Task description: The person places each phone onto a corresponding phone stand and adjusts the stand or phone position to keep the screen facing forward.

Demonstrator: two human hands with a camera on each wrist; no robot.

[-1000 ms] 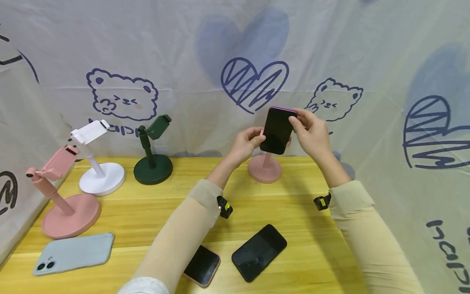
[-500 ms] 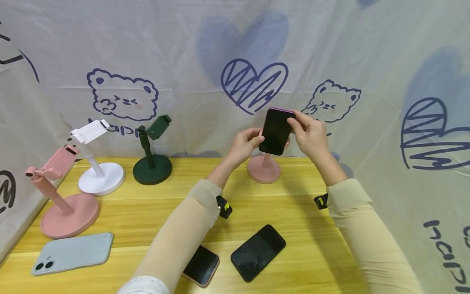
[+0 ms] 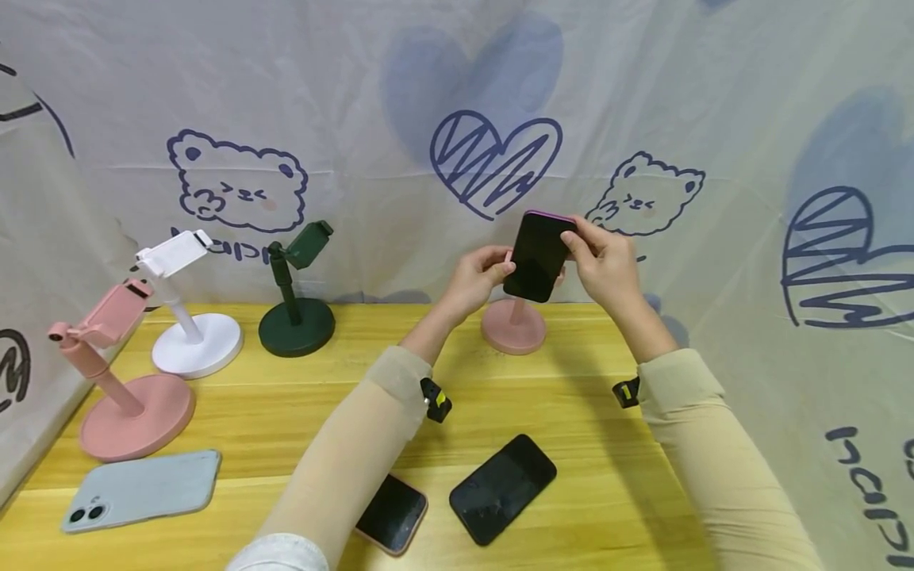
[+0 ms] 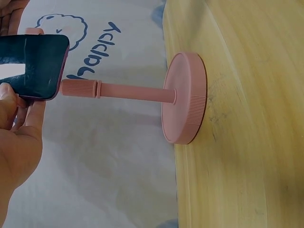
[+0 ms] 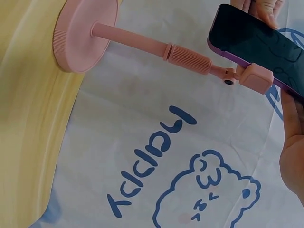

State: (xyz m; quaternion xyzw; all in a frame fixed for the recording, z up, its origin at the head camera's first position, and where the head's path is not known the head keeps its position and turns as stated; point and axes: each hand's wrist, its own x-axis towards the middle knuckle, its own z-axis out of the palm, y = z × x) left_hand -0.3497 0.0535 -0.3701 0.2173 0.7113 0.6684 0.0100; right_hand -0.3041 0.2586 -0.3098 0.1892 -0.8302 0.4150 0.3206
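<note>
As hands (image 3: pixel 607 266) hold phone (image 3: pixel 537 258), hinge (image 5: pixel 229 76) visible; right wrist view only

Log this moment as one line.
left hand: holding black, purple-edged phone; right hand: pinching its upper right edge; pink, round-based stand: upright on yellow wooden table, clamp against phone

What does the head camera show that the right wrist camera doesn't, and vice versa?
Only head view: green phone stand, white phone stand, second pink phone stand, pale blue phone, pink-edged phone, black phone.
Only right wrist view: the ribbed collar and hinge by the purple-edged phone.
Both: that phone, left hand, right hand, its stand's pink base, wooden table.
</note>
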